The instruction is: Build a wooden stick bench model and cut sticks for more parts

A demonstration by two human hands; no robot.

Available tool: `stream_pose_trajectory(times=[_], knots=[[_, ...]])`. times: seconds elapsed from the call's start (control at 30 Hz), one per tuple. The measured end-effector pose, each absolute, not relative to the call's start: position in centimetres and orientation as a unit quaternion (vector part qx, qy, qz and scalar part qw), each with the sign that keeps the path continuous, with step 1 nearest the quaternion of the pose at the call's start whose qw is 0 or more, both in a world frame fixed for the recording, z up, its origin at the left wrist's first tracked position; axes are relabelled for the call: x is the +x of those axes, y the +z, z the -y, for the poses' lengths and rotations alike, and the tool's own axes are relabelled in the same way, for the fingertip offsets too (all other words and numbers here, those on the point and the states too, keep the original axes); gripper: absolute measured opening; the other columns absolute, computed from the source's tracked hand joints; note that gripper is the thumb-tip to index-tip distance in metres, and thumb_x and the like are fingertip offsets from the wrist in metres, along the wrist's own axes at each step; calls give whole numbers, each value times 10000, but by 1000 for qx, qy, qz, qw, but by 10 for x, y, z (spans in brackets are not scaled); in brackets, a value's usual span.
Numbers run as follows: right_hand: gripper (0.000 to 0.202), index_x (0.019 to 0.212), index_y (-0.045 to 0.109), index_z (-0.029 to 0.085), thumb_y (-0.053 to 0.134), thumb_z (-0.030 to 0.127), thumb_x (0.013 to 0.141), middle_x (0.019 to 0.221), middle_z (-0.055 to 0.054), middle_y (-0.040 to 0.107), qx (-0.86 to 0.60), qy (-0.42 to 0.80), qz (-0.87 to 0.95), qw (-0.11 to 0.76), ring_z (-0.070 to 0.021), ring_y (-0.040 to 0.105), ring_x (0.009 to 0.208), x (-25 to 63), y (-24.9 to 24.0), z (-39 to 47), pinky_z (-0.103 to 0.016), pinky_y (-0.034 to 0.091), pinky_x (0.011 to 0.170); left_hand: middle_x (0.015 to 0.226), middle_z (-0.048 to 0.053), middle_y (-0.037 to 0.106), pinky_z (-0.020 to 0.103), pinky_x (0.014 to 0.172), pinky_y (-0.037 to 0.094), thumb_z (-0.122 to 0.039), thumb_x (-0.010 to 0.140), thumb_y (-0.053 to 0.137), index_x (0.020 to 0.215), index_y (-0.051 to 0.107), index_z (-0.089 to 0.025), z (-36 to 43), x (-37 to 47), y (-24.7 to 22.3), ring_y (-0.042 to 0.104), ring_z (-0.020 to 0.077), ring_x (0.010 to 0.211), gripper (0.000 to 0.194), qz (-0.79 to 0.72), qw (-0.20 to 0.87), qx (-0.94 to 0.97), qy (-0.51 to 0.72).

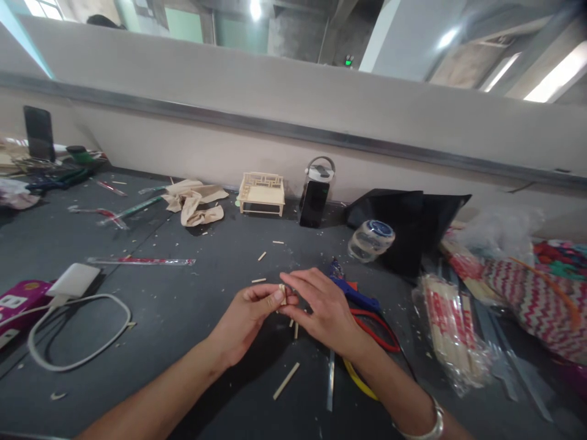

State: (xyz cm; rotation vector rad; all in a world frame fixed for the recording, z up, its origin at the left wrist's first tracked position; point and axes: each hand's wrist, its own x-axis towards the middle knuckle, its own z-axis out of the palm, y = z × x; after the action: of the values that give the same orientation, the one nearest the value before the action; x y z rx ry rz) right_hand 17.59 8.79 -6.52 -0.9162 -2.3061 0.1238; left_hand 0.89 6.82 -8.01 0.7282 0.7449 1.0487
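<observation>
My left hand [252, 318] is closed, its thumb and fingers pinching a small pale wooden piece [282, 294] over the dark table. Close against it is my right hand [321, 305], fingers stretched out and apart, with fingertips above the piece and the thumb below it. Whether those fingertips touch the piece, I cannot tell. Short wooden strips lie around the hands: one strip [259, 280] just beyond them and a longer strip [287, 381] nearer to me. Beside my right forearm are blue-handled pliers [355, 294] and a red cable loop [378, 330].
A miniature wooden bench [261, 194] stands at the back, beside a propped phone [314, 203]. A clear jar [371, 240] and bagged wooden sticks [452, 327] are on the right. Leftward lie crumpled cloth [195, 200], a white charger [76, 282] and its looped cable.
</observation>
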Motion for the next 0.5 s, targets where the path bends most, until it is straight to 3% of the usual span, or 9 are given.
stream_pose_trajectory(times=[0.3,0.5], knots=[[293,1088,604,185,641,215,798,994,-58,639,-347,86,877,322,-174,577,908,177,-58,-86,-307,475,804,858,88,715,315,894,416,-304,788,667,817,720,-140,-70,6,-81,635,187,869,175,-299,769,342,450],[288,1091,600,195,617,300,823,996,-76,644,-350,58,884,304,-203,577,902,177,-60,-86,-353,477,793,881,90,713,315,879,425,-321,774,684,884,727,-147,-69,6,-81,635,193,881,210,-317,753,356,453]])
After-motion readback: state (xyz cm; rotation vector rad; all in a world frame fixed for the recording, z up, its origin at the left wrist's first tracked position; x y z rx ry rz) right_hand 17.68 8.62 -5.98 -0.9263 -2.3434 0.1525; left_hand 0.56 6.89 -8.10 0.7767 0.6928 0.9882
